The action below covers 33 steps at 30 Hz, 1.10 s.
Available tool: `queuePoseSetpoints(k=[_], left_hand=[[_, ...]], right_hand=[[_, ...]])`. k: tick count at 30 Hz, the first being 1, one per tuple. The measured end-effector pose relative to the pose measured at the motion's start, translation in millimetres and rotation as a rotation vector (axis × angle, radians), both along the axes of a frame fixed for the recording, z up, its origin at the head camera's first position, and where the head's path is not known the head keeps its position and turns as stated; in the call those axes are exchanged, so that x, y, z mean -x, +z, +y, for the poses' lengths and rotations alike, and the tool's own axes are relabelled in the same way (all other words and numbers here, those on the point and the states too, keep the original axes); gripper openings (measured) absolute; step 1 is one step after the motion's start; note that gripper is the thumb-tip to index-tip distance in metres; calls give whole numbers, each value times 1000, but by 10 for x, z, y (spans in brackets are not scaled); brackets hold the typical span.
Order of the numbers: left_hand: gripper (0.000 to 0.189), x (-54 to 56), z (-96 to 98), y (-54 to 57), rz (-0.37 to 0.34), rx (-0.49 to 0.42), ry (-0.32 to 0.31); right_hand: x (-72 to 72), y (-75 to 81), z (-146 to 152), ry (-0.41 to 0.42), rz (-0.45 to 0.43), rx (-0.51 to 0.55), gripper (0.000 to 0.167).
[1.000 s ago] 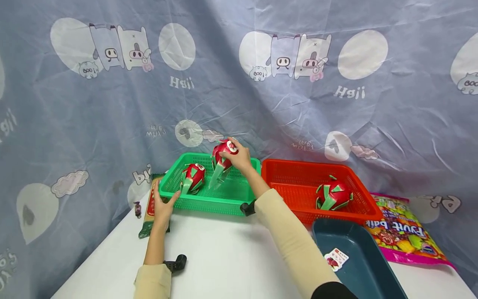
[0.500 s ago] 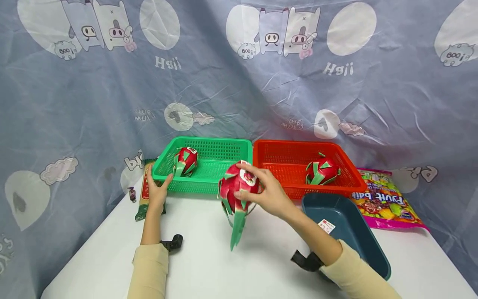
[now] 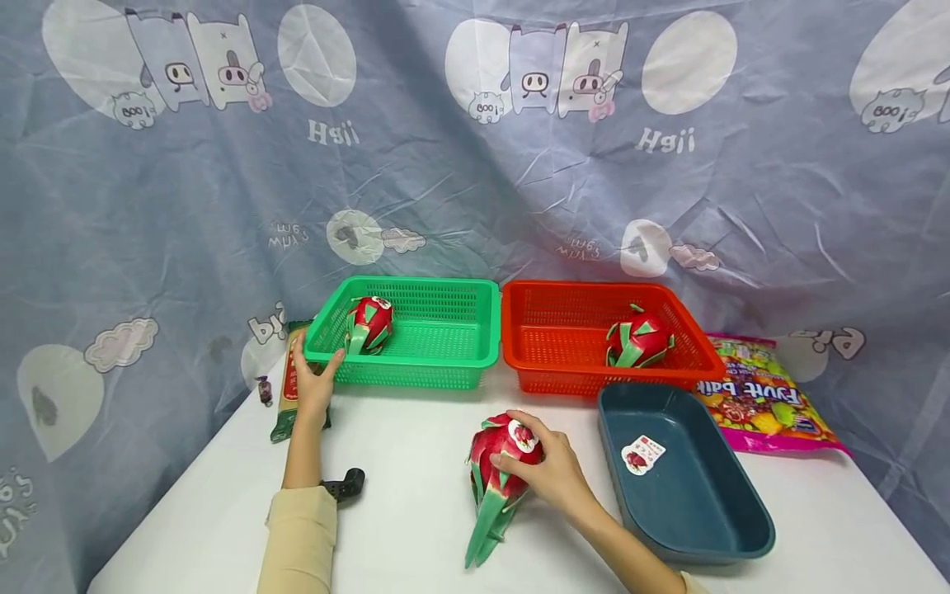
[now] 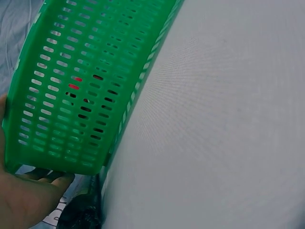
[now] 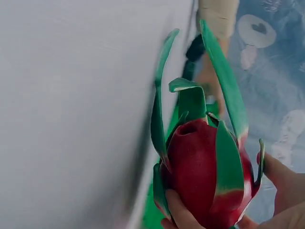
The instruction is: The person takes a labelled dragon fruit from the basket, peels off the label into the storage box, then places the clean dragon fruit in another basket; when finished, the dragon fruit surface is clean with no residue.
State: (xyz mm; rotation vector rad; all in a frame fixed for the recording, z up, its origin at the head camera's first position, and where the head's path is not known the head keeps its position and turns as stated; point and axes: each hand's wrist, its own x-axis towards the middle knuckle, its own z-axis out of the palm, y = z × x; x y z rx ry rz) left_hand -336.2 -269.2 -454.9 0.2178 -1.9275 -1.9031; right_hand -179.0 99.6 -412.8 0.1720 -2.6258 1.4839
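My right hand (image 3: 552, 470) grips a red dragon fruit (image 3: 490, 462) with green scales and a round sticker, low over the white table in front of the baskets. Whether its underside touches the table, I cannot tell. In the right wrist view, thumb and fingers lie on both sides of the fruit (image 5: 200, 176). My left hand (image 3: 313, 384) holds the front left corner of a green basket (image 3: 416, 373); in the left wrist view its fingers reach around the end of the basket (image 4: 90, 86). One dragon fruit (image 3: 369, 324) lies inside that basket, at its left.
A red basket (image 3: 564, 375) with one dragon fruit (image 3: 640, 338) stands right of the green one. Nearer is a dark blue tray (image 3: 705, 487) holding a small label card (image 3: 642, 454). A candy bag (image 3: 768, 400), a green-and-red packet (image 3: 289, 396) and a wrapped candy (image 3: 264, 390) lie around.
My right hand has lifted one dragon fruit out of the green basket and brought it down towards the front of the table. The left hand has stayed on the basket's corner.
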Motion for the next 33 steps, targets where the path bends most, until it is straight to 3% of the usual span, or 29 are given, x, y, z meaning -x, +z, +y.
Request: queuePoseSetpoints(k=[6,13,16,18,21,25,28,30,33], left_hand=[[85,-11,16,-28,-10,14,-4],[86,-8,16,-44,-6,29,-2],[86,4,6,-24,-9,36,2],[87,7,-5,0,-22,43,-2],[90,-35,-17,71,-81,76,-8],[97,-104,3,164,-187,170,0],[96,-137,39,221,-249,241,13],[94,-189,68,300,-297,317,19],[89,-353,114,510,-394,471,92]], right_hand=[[6,-113,44,12,-104,-20,62],[-1,-107,235,342,-229,203,79],[31,-147,284,403,-235,268,83],[62,-192,290,399,-207,272,83],[33,-131,234,367,-146,248,80],[-24,-27,157,220,-97,209,62],[-1,-82,171,106,-77,214,46],[28,-122,199,73,-54,227,39],[62,-183,229,76,-20,228,38]])
